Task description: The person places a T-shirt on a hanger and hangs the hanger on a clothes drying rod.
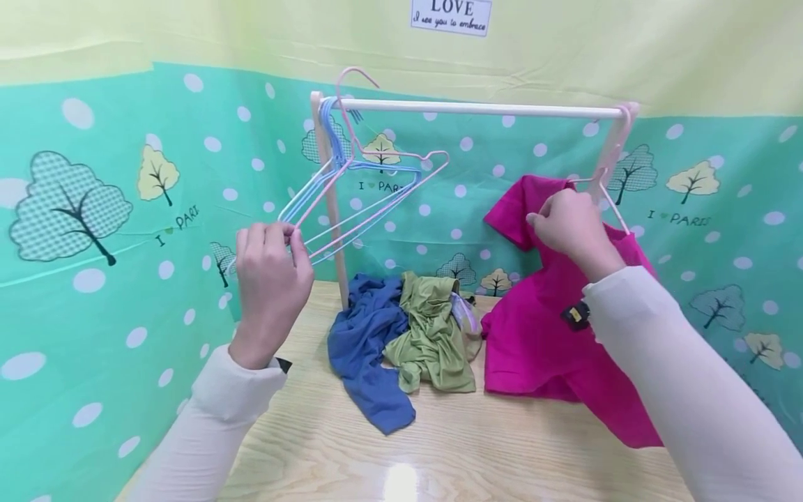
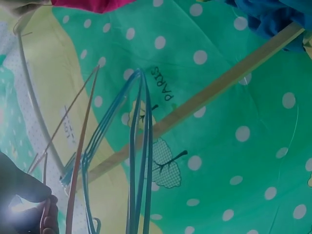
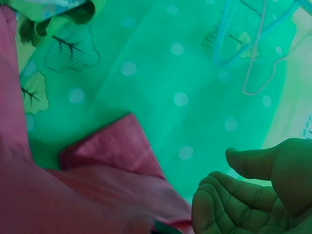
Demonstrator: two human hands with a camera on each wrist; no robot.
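Note:
My left hand (image 1: 270, 279) pinches one end of a pink wire hanger (image 1: 401, 154) between thumb and fingers. The hanger's hook rises above the rail. Several blue hangers (image 1: 335, 139) hang just behind it at the rail's left end. On the right, a magenta short-sleeved shirt (image 1: 533, 348) hangs from another pink hanger (image 1: 606, 180) at the far end of the rail. My right hand (image 1: 574, 223) is in front of the shirt's shoulder. In the right wrist view, its fingers (image 3: 239, 192) are loosely bent, thumb apart, with nothing between them.
A white rail (image 1: 477, 108) spans two wooden posts. Below it, a crumpled blue garment (image 1: 370, 335) and an olive garment (image 1: 433, 328) lie on the wooden table (image 1: 452, 446). A purple-and-white item (image 1: 465, 314) sits beside them. Patterned cloth (image 1: 150, 307) closes in the sides and back.

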